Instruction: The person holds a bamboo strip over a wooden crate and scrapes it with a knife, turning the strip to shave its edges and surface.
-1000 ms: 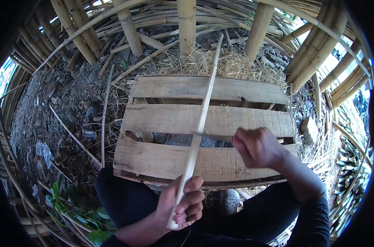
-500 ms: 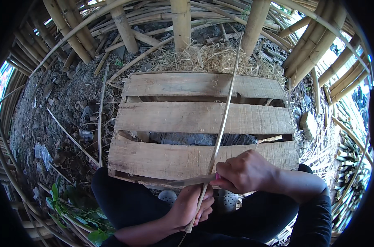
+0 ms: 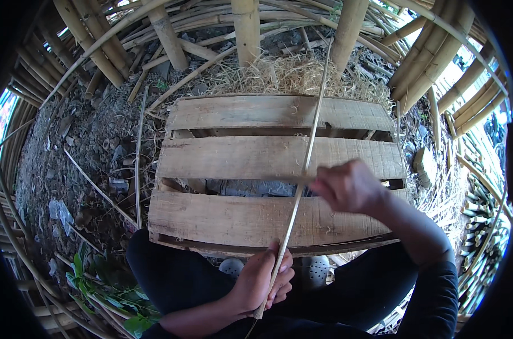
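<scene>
A long, thin bamboo strip (image 3: pixel 295 212) runs from my lap up across the slatted wooden crate (image 3: pixel 211 217). My left hand (image 3: pixel 263 279) is closed around its lower end, with the thumb lying along it. Over the gap between the two nearer slats, my right hand (image 3: pixel 347 186) is closed on a knife (image 3: pixel 287 179). Motion blurs the blade, which lies across the strip and points left; whether it touches the strip I cannot tell. The strip's far end reaches past the crate toward the bamboo posts.
Pale shavings (image 3: pixel 284 73) are heaped behind the crate. Upright bamboo posts (image 3: pixel 246 34) stand beyond them. Thin sticks (image 3: pixel 139 158) lie on the littered ground at left, near green leaves (image 3: pixel 95 288). Cut bamboo pieces (image 3: pixel 479 237) are stacked at far right.
My right hand has moved the knife away from me, up along the strip from near my left hand to over the middle of the crate. My left hand keeps its grip.
</scene>
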`<state>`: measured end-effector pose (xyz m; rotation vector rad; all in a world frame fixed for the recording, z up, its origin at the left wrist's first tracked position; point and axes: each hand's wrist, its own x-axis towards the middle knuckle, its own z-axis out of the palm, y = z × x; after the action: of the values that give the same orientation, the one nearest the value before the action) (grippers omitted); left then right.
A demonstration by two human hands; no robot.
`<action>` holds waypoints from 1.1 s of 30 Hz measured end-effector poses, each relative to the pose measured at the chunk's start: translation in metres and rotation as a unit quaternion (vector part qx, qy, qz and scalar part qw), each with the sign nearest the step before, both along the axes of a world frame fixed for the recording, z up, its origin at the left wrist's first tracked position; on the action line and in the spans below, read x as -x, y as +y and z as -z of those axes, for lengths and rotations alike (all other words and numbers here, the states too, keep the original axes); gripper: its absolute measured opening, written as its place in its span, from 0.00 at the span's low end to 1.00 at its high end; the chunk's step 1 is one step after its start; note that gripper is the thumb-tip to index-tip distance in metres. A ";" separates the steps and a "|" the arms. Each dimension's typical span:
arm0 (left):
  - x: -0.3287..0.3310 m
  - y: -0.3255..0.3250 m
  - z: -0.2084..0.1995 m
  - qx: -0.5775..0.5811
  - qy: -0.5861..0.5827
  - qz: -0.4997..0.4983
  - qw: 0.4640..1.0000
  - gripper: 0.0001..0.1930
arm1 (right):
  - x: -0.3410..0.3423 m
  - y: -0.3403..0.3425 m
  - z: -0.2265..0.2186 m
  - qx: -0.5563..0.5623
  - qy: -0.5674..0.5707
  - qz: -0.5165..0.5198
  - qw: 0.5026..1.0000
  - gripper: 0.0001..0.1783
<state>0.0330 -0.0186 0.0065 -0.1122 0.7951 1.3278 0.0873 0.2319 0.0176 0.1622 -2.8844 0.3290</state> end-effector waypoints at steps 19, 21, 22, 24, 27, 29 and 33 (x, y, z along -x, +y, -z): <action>-0.007 0.000 0.002 -0.008 0.174 0.005 0.985 0.22 | -0.001 0.001 0.002 0.020 -0.009 -0.026 0.999 0.19; -0.006 0.002 0.000 -0.001 0.151 0.010 0.988 0.22 | -0.001 -0.004 -0.004 -0.013 -0.055 0.038 0.998 0.18; -0.004 0.000 -0.001 -0.003 0.153 0.010 0.988 0.22 | -0.002 -0.016 -0.009 -0.022 -0.043 0.002 0.999 0.18; -0.004 -0.004 -0.005 -0.010 0.114 0.006 0.993 0.23 | -0.014 -0.037 -0.011 0.019 -0.014 -0.085 0.996 0.18; -0.006 -0.004 -0.005 -0.009 0.111 0.006 0.994 0.23 | -0.009 -0.011 0.010 0.022 0.047 -0.105 0.993 0.18; -0.006 -0.002 -0.004 -0.010 0.099 0.006 0.995 0.23 | 0.001 0.012 0.004 0.021 0.009 -0.010 1.000 0.19; 0.001 -0.006 -0.003 -0.009 0.070 0.013 0.997 0.23 | -0.003 -0.018 -0.006 -0.036 0.006 -0.078 0.996 0.17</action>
<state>0.0324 -0.0245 0.0091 0.0057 0.9002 1.3287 0.0900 0.2139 0.0240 0.4012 -2.8786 0.2503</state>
